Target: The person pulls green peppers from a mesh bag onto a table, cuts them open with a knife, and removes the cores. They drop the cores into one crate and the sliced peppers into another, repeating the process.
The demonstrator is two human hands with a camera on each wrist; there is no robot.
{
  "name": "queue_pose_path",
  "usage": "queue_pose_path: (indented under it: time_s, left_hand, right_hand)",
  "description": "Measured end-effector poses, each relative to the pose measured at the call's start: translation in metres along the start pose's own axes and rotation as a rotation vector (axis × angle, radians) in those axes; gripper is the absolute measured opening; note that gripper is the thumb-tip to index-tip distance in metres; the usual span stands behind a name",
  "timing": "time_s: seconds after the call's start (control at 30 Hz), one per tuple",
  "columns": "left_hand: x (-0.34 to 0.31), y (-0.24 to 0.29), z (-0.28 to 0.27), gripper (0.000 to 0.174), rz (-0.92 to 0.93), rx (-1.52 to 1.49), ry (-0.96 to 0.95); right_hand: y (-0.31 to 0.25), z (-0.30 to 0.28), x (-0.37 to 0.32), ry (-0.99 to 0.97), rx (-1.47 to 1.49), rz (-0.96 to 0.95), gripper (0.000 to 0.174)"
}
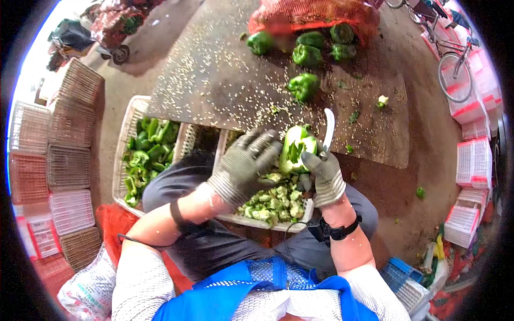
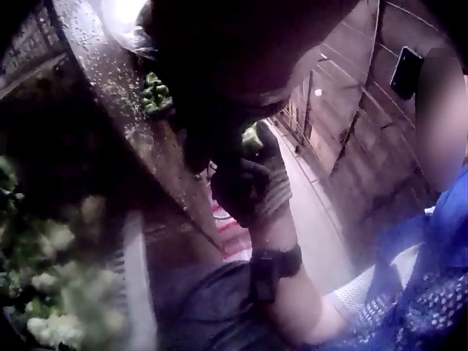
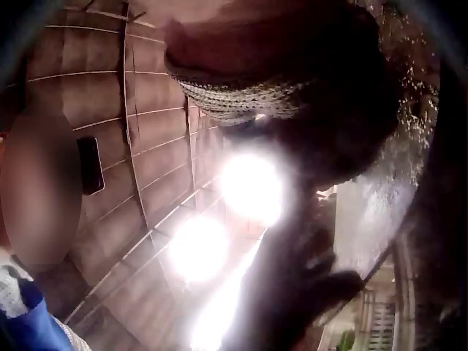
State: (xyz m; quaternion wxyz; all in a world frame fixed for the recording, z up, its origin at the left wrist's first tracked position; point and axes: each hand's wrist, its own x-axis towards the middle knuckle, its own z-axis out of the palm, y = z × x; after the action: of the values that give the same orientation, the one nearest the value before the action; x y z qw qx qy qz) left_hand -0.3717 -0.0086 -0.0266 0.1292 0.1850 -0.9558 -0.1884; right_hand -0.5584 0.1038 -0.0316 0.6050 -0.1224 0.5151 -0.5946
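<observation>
A cut-open green pepper [image 1: 293,152] shows its pale inside in the head view. My gloved right hand [image 1: 325,179] grips a knife [image 1: 329,125], its curved blade pointing up, and the thumb lies against the pepper's cut side. To the pepper's left, my gloved left hand [image 1: 243,168] has its fingers extended and spread; whether they touch the pepper is unclear. Beneath the hands, a crate [image 1: 267,224] holds pale green pepper cores [image 1: 273,206]. Both hands are mostly dark in the wrist views; the left one shows my right hand [image 2: 252,186] by a bit of pepper [image 2: 252,137].
Whole peppers [image 1: 304,87] lie on a seed-strewn board [image 1: 214,69], beside a red mesh sack [image 1: 321,16]. A crate [image 1: 122,155] at the left holds cut green pieces [image 1: 152,144]. Stacked crates [image 1: 69,160] line the left side; a bicycle [image 1: 455,75] stands at the upper right.
</observation>
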Motion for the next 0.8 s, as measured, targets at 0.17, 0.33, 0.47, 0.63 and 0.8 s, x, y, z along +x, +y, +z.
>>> queue_pose_path:
  time_s: [0.17,0.33,0.47,0.63,0.8]
  left_hand:
    - [-0.002,0.005,-0.006,0.033,0.334,0.053,0.132]
    - [-0.061,0.01,-0.079,0.024,0.151,0.071,0.153]
    - [-0.144,-0.037,-0.097,0.028,-0.638,-0.191,0.405]
    - [-0.158,-0.116,-0.098,0.074,-0.842,0.294,0.168]
    - [-0.004,-0.131,-0.097,0.064,-0.59,0.236,0.144]
  right_hand:
    - [0.022,0.019,-0.01,-0.19,0.152,-0.119,0.043]
    - [0.016,0.031,-0.028,-0.389,-0.081,-0.155,0.063]
    - [0.011,0.03,-0.038,-0.319,-0.042,-0.127,0.068]
    - [0.014,0.012,-0.026,-0.268,-0.065,-0.039,0.053]
    - [0.008,0.012,-0.022,-0.198,-0.082,-0.078,0.044]
